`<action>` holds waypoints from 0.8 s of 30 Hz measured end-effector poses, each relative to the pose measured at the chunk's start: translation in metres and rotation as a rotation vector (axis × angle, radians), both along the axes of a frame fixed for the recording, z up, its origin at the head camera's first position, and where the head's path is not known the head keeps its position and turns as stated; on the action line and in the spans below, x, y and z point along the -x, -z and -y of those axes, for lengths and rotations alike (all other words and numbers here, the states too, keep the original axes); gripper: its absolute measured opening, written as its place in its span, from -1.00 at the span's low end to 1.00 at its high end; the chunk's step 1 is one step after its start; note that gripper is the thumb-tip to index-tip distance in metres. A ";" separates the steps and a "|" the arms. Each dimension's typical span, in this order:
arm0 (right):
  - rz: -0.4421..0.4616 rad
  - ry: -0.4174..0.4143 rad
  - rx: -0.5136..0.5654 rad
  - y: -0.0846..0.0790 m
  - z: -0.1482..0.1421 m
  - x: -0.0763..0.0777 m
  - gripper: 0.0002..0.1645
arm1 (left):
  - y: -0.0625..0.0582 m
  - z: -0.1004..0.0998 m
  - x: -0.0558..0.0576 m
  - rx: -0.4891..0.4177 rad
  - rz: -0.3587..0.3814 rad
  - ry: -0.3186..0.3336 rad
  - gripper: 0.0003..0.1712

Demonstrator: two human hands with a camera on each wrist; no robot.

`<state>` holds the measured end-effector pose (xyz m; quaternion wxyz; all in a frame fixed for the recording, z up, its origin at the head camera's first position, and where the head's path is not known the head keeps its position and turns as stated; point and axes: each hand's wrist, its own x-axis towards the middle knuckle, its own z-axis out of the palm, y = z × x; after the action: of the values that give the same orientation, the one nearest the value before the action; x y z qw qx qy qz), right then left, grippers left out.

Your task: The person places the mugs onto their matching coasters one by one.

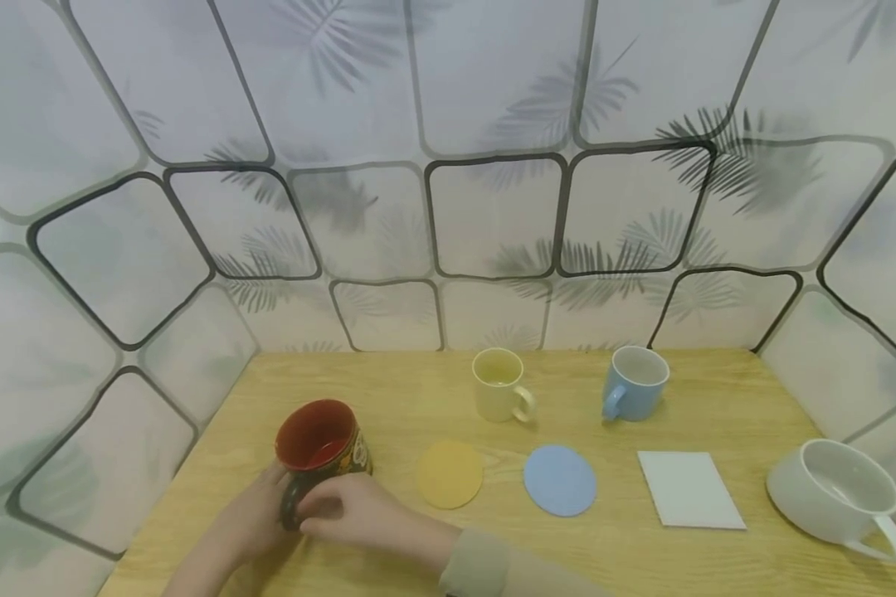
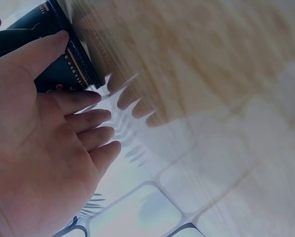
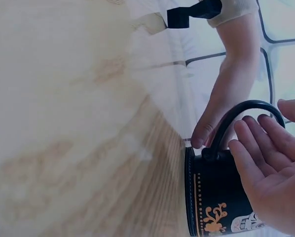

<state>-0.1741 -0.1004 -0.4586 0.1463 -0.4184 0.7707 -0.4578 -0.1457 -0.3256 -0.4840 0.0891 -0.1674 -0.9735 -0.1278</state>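
Note:
A large dark mug (image 1: pixel 360 452) with a red inside and a painted floral pattern stands upright at the table's left, its handle (image 1: pixel 291 500) toward me. My left hand (image 2: pixel 49 133) lies along the mug's left side. Its thumb overlaps the wall near the base, and the other fingers stretch out fairly straight. My right hand (image 1: pixel 366 510) is at the handle, thumb and fingers apart. In the right wrist view, its fingers (image 3: pixel 251 148) overlap the handle's arch without curling round it. The left fingers are mostly hidden behind the mug in that view.
Right of the mug lie a yellow round coaster (image 1: pixel 450 473), a blue round coaster (image 1: pixel 560 480) and a white square one (image 1: pixel 691 489). Behind them stand a yellow mug (image 1: pixel 496 398) and a blue mug (image 1: pixel 630 394). A wide white mug (image 1: pixel 814 497) stands far right.

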 end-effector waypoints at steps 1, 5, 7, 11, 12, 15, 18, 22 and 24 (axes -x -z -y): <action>0.021 -0.004 0.015 0.001 -0.001 0.001 -0.77 | 0.001 0.001 0.000 -0.001 -0.013 0.007 -0.21; 0.112 -0.011 0.077 0.003 -0.005 0.005 -0.79 | 0.001 0.003 0.001 -0.012 -0.077 0.044 -0.31; 0.138 0.001 0.087 0.004 -0.008 0.006 -0.79 | 0.000 0.003 0.002 -0.020 -0.088 0.057 -0.34; 0.162 0.037 0.084 0.003 -0.012 0.008 -0.80 | -0.003 0.004 0.002 -0.040 -0.065 0.047 -0.42; 0.169 0.045 0.085 0.003 -0.013 0.008 -0.80 | -0.004 0.004 0.002 -0.043 -0.051 0.040 -0.45; 0.180 0.079 0.088 0.000 -0.016 0.010 -0.81 | -0.006 0.004 0.001 -0.060 -0.018 0.017 -0.50; 0.190 0.111 0.086 -0.002 -0.020 0.014 -0.82 | -0.007 0.005 0.000 -0.064 0.005 0.004 -0.54; 0.177 0.122 0.084 -0.002 -0.026 0.020 -0.82 | -0.008 0.008 -0.001 -0.069 0.010 -0.009 -0.51; 0.170 0.112 0.085 -0.002 -0.030 0.024 -0.81 | -0.009 0.009 -0.002 -0.078 0.011 -0.017 -0.47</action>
<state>-0.1978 -0.0703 -0.4567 0.1673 -0.3401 0.7575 -0.5316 -0.1437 -0.3351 -0.4752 0.0911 -0.1549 -0.9697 -0.1657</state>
